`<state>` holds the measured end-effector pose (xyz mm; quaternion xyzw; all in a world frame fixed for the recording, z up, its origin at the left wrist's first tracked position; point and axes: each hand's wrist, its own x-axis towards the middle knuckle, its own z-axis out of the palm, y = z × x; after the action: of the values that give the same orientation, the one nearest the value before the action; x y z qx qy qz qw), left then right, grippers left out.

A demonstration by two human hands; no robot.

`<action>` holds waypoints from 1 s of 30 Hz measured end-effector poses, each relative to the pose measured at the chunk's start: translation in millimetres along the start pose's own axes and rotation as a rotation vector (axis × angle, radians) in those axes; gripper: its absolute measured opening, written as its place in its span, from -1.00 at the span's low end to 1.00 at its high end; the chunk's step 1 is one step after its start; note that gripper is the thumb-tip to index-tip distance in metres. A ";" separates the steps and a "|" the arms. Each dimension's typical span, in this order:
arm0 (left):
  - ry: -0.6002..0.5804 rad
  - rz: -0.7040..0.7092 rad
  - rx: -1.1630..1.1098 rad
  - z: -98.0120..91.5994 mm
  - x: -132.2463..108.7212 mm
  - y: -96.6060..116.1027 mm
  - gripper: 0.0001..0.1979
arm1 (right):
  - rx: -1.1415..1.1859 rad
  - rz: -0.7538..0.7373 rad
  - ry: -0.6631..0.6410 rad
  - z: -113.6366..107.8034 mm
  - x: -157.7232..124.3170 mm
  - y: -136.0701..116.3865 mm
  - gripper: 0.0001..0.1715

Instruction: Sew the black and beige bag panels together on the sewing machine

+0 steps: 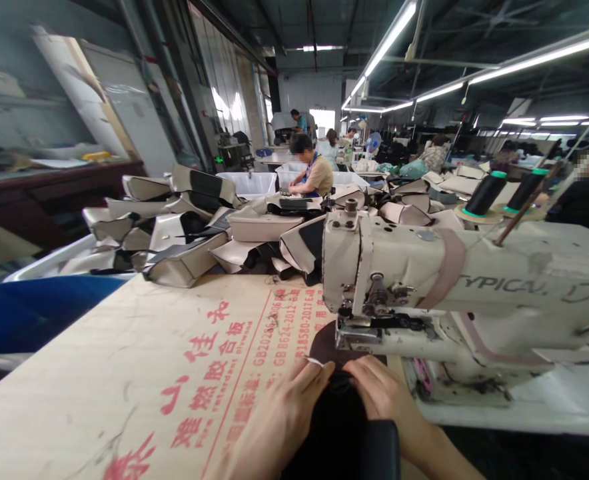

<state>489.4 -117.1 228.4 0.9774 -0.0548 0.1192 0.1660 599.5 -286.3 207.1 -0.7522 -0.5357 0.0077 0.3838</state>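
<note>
A dark, rounded piece of material [324, 341] lies at the needle end of the sewing machine [357, 267], partly beneath it. My left hand [294, 400] pinches its near left edge with thumb and fingers. A thin white strip [313, 361] shows at the left fingertips; its kind I cannot make out. Close by, my right hand [377, 387] grips the same piece from the right, its fingers bent over the edge. Below both hands hangs a black part [338, 427], and I cannot tell whether it belongs to the piece.
A plywood board [124, 360] with red print spreads to the left. Behind it are heaped many beige and black sewn pieces [189, 257]. Black thread spools [484, 195] stand on the machine. A co-worker [317, 175] sits beyond, near white bins [249, 183].
</note>
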 end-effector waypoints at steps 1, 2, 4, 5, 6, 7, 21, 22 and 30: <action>-0.023 -0.008 -0.003 -0.6 1.5 1.2 -0.53 | 0.002 0.012 -0.004 0.2 0.3 -0.7 -0.76; -0.043 -0.016 -0.008 -2.1 3.1 2.8 -0.55 | 0.006 0.023 -0.008 0.5 0.5 -1.1 -0.77; -0.071 -0.034 -0.031 -6.5 6.3 5.9 -0.63 | 0.009 0.034 -0.017 1.4 1.2 -1.0 -0.76; -0.081 -0.042 -0.048 -8.8 8.1 7.2 -0.66 | 0.008 0.032 -0.022 1.7 1.8 -0.5 -0.74; -0.086 -0.054 -0.073 -10.9 10.1 8.2 -0.69 | 0.004 0.025 -0.025 1.9 2.6 0.2 -0.72; -0.085 -0.071 -0.107 -12.8 12.1 9.0 -0.71 | -0.003 0.022 -0.030 2.1 3.6 1.0 -0.71; -0.150 -0.386 -0.710 -13.2 -9.4 -24.6 -0.63 | -0.006 -0.016 0.027 -0.2 12.0 3.0 -0.76; -0.091 -0.436 -0.708 -6.5 -10.2 -23.7 -0.61 | -0.006 -0.007 0.027 -0.2 12.8 1.7 -0.76; 0.130 -0.373 -0.026 -19.2 44.8 -18.0 -0.64 | 0.408 0.296 0.353 40.1 16.3 -11.0 -0.66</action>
<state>531.1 -96.7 251.6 0.9585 0.1366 0.1486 0.2011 580.7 -248.8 191.8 -0.7191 -0.3326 0.0405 0.6087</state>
